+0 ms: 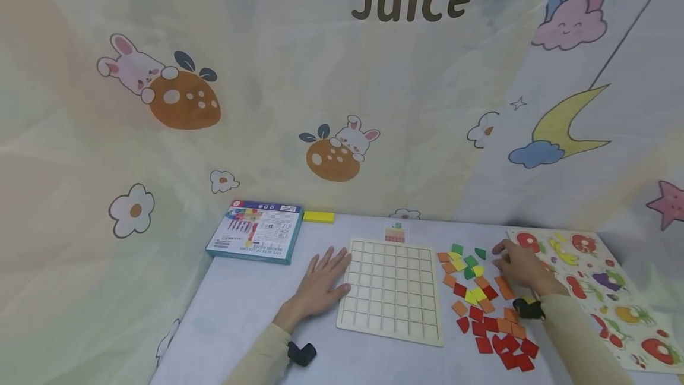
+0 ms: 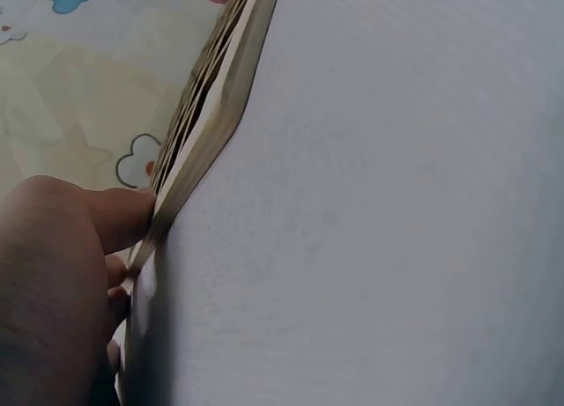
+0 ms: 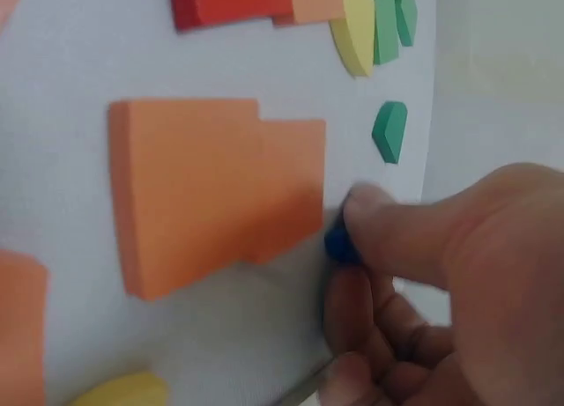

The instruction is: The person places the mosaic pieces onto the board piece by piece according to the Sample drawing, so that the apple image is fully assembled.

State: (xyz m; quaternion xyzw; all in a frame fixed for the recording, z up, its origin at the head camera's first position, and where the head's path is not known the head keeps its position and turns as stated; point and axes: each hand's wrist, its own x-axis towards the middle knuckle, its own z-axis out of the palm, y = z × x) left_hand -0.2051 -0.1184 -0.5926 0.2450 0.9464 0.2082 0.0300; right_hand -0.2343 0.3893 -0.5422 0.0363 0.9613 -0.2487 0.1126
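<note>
A pale wooden grid board (image 1: pixel 389 292) lies on the table with its square cells bare. My left hand (image 1: pixel 316 283) is spread flat at its left edge. The thumb (image 2: pixel 123 217) touches the board's side in the left wrist view. At the right, my right hand (image 1: pixel 526 266) pinches a small blue piece (image 3: pixel 339 245) between thumb and fingertips, mostly covered by them. Just left of that hand lie loose flat tiles: red tiles (image 1: pixel 477 314), orange tiles (image 3: pixel 189 195), yellow tiles (image 1: pixel 471 297) and green tiles (image 3: pixel 389 131).
A picture card (image 1: pixel 395 232) stands behind the board. At the back left lie a flat box (image 1: pixel 256 233) and a yellow strip (image 1: pixel 319 217). A fruit-picture sheet (image 1: pixel 630 308) lies under the right forearm's side. A printed cloth (image 1: pixel 267 76) hangs behind the table.
</note>
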